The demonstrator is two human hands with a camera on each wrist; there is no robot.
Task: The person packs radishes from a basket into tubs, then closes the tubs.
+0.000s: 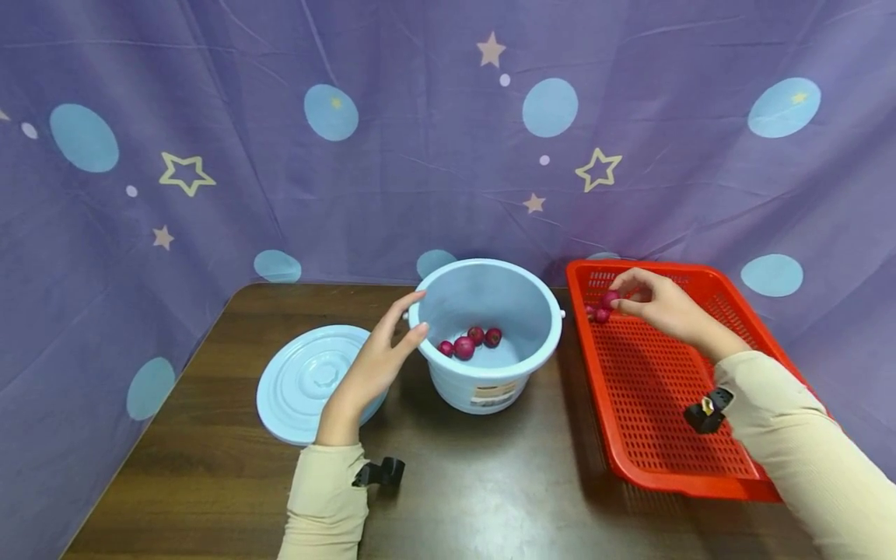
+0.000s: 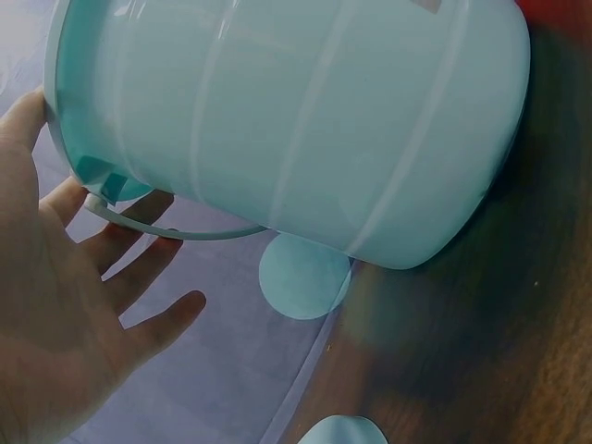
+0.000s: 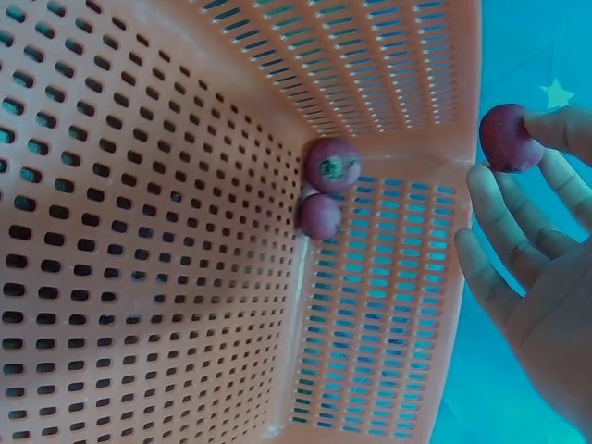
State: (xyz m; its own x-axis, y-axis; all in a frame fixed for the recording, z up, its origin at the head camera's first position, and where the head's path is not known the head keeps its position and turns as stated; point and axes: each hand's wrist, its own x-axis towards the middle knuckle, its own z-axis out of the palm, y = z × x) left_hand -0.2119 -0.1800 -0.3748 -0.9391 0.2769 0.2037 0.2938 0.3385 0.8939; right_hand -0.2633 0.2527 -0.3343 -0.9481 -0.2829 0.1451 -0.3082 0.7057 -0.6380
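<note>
Here right hand (image 1: 658, 303) pinches radish (image 1: 610, 297).

Left wrist view: the light blue plastic bucket's (image 2: 305, 120) interior is hidden. Head view: the round light blue plastic lid (image 1: 308, 381) is partly covered by the left hand (image 1: 371, 365).

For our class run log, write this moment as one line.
left hand: open, touching bucket | right hand: pinching red fruit | tray: two fruits left
</note>
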